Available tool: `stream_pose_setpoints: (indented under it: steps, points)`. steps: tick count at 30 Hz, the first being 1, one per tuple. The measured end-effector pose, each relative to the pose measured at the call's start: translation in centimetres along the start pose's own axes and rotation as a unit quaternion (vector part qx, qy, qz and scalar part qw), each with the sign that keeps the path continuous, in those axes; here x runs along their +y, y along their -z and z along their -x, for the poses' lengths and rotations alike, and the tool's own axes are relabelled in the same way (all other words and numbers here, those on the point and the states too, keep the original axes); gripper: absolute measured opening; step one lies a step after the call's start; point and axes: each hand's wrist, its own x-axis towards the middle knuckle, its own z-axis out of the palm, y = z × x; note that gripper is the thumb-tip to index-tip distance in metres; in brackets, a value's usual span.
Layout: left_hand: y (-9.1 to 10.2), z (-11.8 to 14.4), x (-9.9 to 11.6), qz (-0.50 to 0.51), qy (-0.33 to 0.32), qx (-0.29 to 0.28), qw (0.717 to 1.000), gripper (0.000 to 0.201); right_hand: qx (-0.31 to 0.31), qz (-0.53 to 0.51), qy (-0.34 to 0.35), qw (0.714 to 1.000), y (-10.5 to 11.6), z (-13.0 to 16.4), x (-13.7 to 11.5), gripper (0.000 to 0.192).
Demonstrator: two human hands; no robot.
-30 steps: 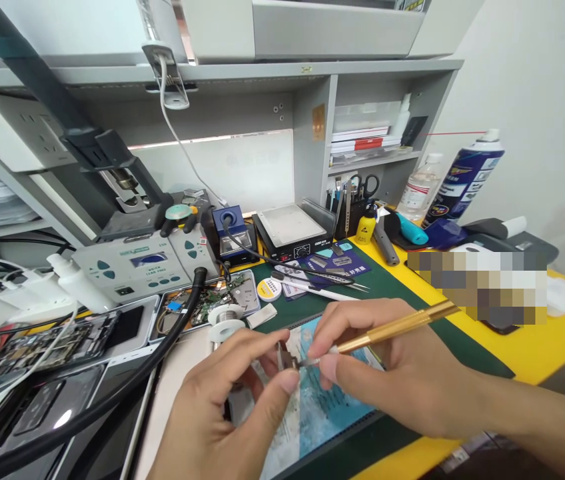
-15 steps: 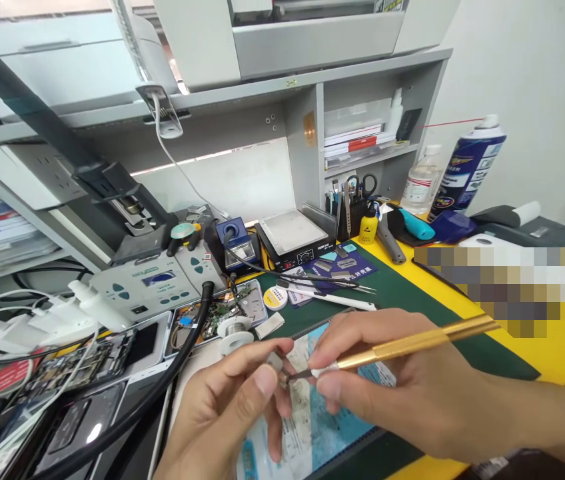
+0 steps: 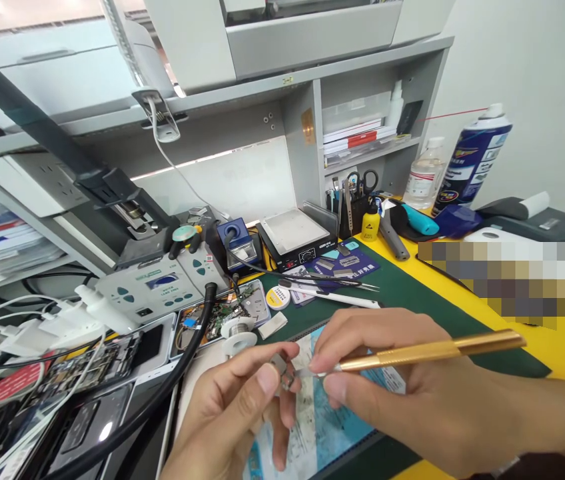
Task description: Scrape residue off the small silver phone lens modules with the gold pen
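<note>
My left hand pinches a small grey metal piece between thumb and forefinger; its exact kind is too small to make out. Its other fingers hang curled below. In my right hand, thumb and fingertips close round a craft knife with a gold handle. The handle points to the right, and the short blade meets or nearly meets the edge of the grey piece. Under both hands lies a blue and white printed sheet on the green mat.
A solder spool and a tray of circuit boards stand beyond my left hand. Soldering tweezers, a hot plate, a rework station and a spray can stand farther back. A black hose crosses the left side.
The knife has tilted, its handle's far end swinging slightly lower and right, while the blade has turned to show its flat side. The grey piece is turned a little in my left hand.
</note>
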Motion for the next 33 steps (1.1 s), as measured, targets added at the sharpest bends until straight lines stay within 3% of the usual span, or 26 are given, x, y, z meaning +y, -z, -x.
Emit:
stream_pose_setpoints:
  steps: [7,14,24,33]
  points:
    - [0.1,0.0,-0.2,-0.009,0.006,-0.006,1.000,0.037,0.001,0.040,0.015,0.999,-0.3,-0.6,0.0,0.022]
    - [0.2,0.1,0.0,-0.023,0.015,0.003,1.000,0.038,-0.012,0.034,0.015,0.999,0.0,-0.4,-0.2,0.010]
    - [0.6,0.0,-0.3,-0.031,0.016,-0.004,0.999,0.041,-0.022,0.026,0.032,0.999,0.1,-0.2,-0.1,0.014]
    - [0.8,0.0,-0.2,-0.043,0.018,-0.014,0.999,0.043,0.032,0.055,0.085,0.994,-0.7,0.0,0.1,0.014]
